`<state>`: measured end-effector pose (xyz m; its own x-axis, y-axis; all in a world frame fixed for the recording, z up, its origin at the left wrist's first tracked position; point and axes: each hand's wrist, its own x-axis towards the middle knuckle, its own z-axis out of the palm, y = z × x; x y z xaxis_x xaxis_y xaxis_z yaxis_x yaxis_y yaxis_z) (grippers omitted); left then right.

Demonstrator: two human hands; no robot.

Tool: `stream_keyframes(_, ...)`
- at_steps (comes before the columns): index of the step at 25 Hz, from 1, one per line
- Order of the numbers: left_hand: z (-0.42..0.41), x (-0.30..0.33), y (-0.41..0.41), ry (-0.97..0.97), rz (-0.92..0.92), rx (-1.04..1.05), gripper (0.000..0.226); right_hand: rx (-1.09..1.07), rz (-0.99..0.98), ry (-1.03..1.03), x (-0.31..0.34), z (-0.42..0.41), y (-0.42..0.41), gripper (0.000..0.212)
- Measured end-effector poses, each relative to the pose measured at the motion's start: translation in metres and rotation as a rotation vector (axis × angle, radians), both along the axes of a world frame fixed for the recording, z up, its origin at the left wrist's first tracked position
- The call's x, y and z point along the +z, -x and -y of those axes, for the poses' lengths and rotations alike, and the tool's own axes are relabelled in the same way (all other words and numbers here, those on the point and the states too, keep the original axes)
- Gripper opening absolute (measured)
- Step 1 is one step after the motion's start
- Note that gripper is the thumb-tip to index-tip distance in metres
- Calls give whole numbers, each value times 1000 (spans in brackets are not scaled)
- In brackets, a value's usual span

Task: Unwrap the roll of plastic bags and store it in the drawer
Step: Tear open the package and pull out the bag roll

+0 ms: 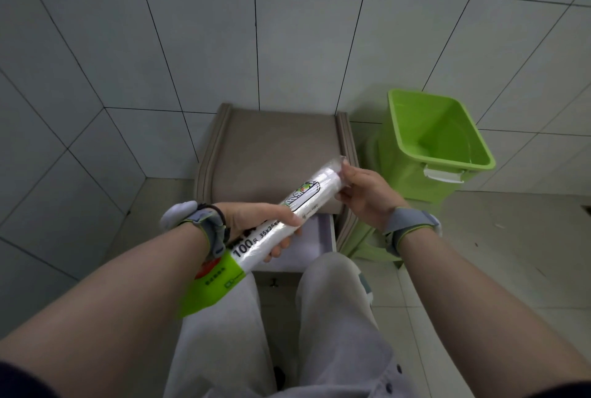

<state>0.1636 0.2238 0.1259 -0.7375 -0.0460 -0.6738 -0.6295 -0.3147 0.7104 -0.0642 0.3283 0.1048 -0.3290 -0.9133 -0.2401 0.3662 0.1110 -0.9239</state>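
A long white roll of plastic bags (307,197), in clear printed wrapping with a green label at its near end, lies diagonally in front of me above an open drawer (307,247). My left hand (256,221) grips the roll around its middle. My right hand (361,193) holds the roll's far upper end, fingers pinching the wrapper there. The drawer is pulled out from a small beige cabinet (275,148), and its pale inside is mostly hidden by the roll and my hands.
A bright green plastic bin (438,154) stands open right of the cabinet, against the tiled wall. My knees in light trousers (335,317) are just below the drawer. Tiled floor (479,253) lies to the right.
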Motion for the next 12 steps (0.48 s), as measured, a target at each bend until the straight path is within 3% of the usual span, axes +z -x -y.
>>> stream_keyframes(3, -11, -7, 5, -168, -97, 42, 36, -116, 129, 116, -2, 7, -8, 44)
stream_keyframes(6, -13, -13, 1, -263, -154, 4, 30, -14, 144, 132, -3, 6, -8, 56)
stream_keyframes(9, -10, -15, -6, -270, -131, -17, 30, 127, -30, 50, -4, 4, -7, 29)
stream_keyframes(12, -14, -15, -5, -291, -144, -4, 30, 59, 76, 67, -9, 5, -13, 31)
